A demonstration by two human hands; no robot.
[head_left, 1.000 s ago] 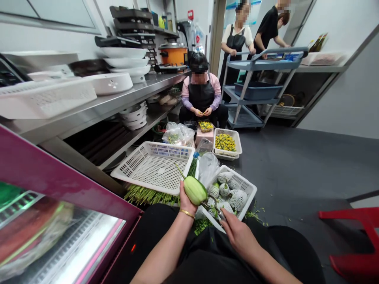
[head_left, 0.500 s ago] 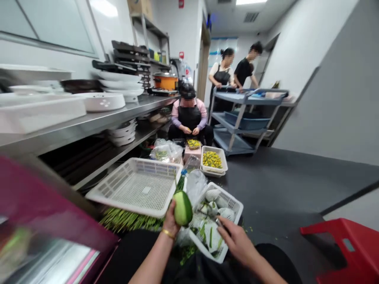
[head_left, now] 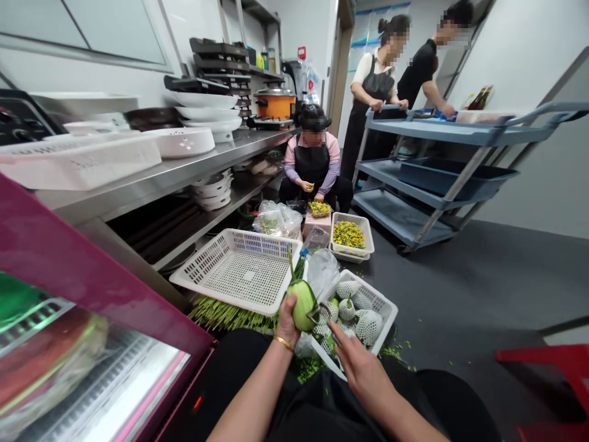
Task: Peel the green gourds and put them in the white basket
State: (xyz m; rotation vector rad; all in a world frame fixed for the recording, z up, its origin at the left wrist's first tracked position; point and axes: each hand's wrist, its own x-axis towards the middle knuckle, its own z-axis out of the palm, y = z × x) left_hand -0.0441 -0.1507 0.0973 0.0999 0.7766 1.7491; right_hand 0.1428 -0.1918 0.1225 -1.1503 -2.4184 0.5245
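My left hand (head_left: 288, 325), with a gold bracelet at the wrist, is wrapped round a pale green, partly peeled squash (head_left: 302, 305) whose stem points up. A peeler (head_left: 318, 312) is held in my right hand (head_left: 352, 356), its head against or very near the squash's right side. Below and to the right, a white basket (head_left: 389, 313) contains several vegetables in white foam nets (head_left: 369, 326) and some green peels. To the left lies a larger white slotted basket (head_left: 248, 270), with long green stalks (head_left: 230, 316) under its front edge.
A person (head_left: 313, 162) sits ahead, handling yellow flowers beside a white basket of them (head_left: 348, 236). Two people stand by a grey-blue cart (head_left: 414, 178) at the right. A steel counter (head_left: 184, 166) with dishes runs along the left. A red stool (head_left: 547, 356) stands at the right edge.
The view has shifted, so the baskets sit further right of the red-purple cabinet. The squash now has its stem upward, and the peeler has come up to it. The cart appears nearer.
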